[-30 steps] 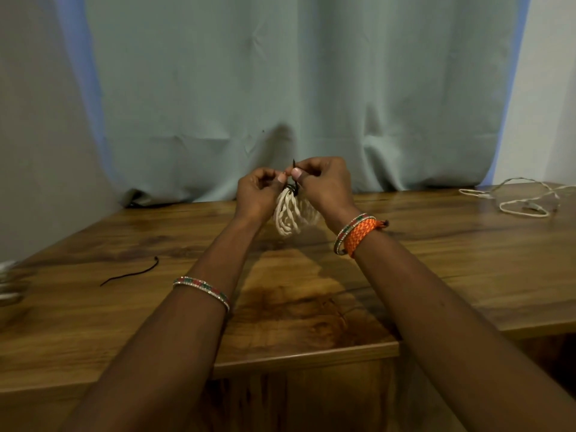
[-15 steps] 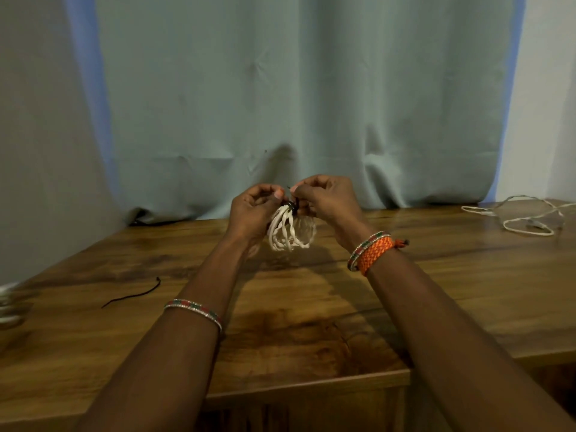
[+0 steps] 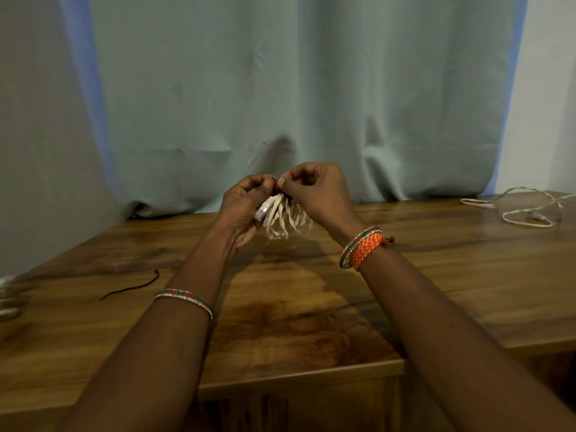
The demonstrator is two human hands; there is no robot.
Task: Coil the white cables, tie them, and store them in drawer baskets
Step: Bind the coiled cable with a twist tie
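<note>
A small coil of white cable hangs in the air above the wooden table, its clear plug end pointing down left. My left hand holds the top of the coil, thumb and fingers curled round it. My right hand pinches a black tie at the top of the coil; the tie is mostly hidden between my fingertips. A second, loose white cable lies uncoiled on the table at the far right.
A spare black tie lies on the table at the left. White loops show blurred at the left edge. A grey-green curtain hangs behind the table. The table's front edge steps down on the right.
The black tie's end that stuck up between my fingers is no longer visible. The coil's plug end now shows beside my left hand. My hands stay together at the coil's top.
</note>
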